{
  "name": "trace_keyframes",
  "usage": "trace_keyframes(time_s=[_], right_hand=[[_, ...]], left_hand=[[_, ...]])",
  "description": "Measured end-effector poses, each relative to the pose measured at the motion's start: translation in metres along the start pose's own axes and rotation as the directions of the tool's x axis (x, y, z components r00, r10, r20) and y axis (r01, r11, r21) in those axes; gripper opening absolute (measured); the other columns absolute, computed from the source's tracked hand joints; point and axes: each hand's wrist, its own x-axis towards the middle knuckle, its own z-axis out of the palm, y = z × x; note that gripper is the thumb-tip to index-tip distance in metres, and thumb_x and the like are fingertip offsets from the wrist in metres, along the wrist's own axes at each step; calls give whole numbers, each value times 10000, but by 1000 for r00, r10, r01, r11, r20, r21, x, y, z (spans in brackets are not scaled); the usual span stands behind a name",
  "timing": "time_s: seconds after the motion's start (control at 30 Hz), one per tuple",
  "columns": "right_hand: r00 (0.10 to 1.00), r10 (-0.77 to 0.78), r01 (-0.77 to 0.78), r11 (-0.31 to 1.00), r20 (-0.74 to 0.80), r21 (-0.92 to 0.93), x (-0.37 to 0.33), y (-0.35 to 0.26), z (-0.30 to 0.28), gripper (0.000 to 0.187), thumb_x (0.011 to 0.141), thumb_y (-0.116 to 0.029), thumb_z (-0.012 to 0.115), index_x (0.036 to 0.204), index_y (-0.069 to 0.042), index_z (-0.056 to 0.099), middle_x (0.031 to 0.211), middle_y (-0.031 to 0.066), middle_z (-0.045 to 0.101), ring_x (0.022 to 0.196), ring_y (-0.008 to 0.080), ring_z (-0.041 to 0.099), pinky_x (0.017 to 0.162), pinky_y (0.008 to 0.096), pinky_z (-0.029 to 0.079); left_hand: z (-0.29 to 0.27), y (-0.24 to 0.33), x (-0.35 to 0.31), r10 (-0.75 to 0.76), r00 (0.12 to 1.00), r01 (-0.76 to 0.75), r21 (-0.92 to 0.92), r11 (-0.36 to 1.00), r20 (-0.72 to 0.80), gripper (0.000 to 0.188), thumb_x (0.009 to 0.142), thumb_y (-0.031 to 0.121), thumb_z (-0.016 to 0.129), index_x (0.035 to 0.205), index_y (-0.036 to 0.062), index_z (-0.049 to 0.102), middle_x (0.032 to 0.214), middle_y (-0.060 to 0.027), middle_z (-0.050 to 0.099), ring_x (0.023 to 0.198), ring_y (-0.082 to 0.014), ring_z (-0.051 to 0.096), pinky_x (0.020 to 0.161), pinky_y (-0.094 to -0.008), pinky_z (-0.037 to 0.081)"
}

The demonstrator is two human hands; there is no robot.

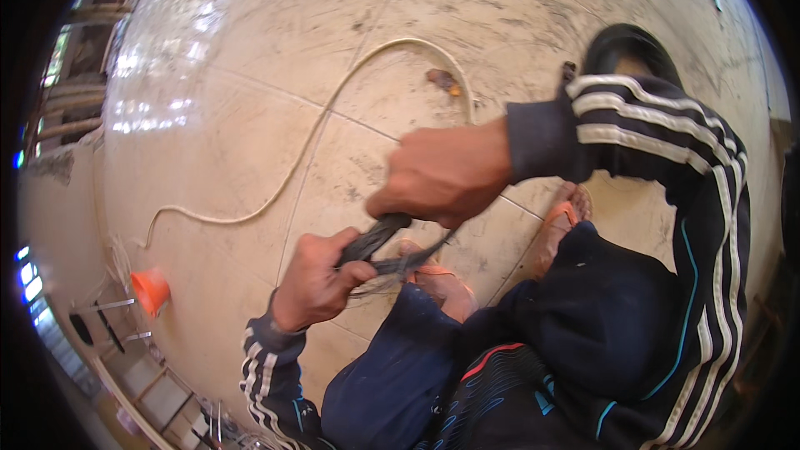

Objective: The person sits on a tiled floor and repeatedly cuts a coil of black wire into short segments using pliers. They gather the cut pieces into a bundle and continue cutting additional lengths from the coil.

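Two-handed, grips a dark bundle of strands (368, 242) above the floor (242, 150), overlapping the left sandal (433, 270) in view. Wraps the left hand (317, 283) closed around the bundle, with the thumb on a loop of it. Curls the right hand (442, 175), blurred by motion, closed over the upper end. Beyond both hands, leaves a pale cord (302, 154) winding toward the floor's left edge, with a brown scrap (444, 81) beside its bend and an orange container (152, 292) near that same edge. Wears striped, dark sleeves (646, 112).
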Motion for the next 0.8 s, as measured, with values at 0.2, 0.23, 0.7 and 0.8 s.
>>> trace_keyframes(time_s=[0.2,0.23,0.7,0.8], right_hand=[[999,11,-7,990,-31,140,-1,18,13,160,669,-47,646,799,-45,553,625,174,576,662,429,576,569,497,430],[998,40,-36,996,-52,86,-1,20,15,150,668,-48,646,787,-47,554,627,171,577,658,427,574,564,495,428],[668,-137,-266,874,-731,-407,-65,37,-13,603,720,-208,809,1265,-115,567,1203,105,591,1188,276,529,1039,423,400],[177,131,-658,753,-976,-18,-136,61,20,206,869,-112,669,1060,-43,636,885,136,676,773,261,677,679,346,527]], left_hand=[[6,-5,8,133,991,-131,106,986,-9,466,747,412,796,794,8,569,547,-114,485,462,-246,446,480,-324,401],[6,-10,12,98,995,-94,172,981,-16,324,780,246,793,813,-1,586,552,-136,478,466,-265,444,480,-331,395],[17,-59,13,-138,911,115,-83,990,-389,325,931,268,664,815,-33,622,512,-28,471,481,-79,396,449,-280,332],[19,-58,14,-210,904,149,-188,971,-372,351,946,308,644,798,-9,616,524,38,423,492,-43,362,445,-249,284]])
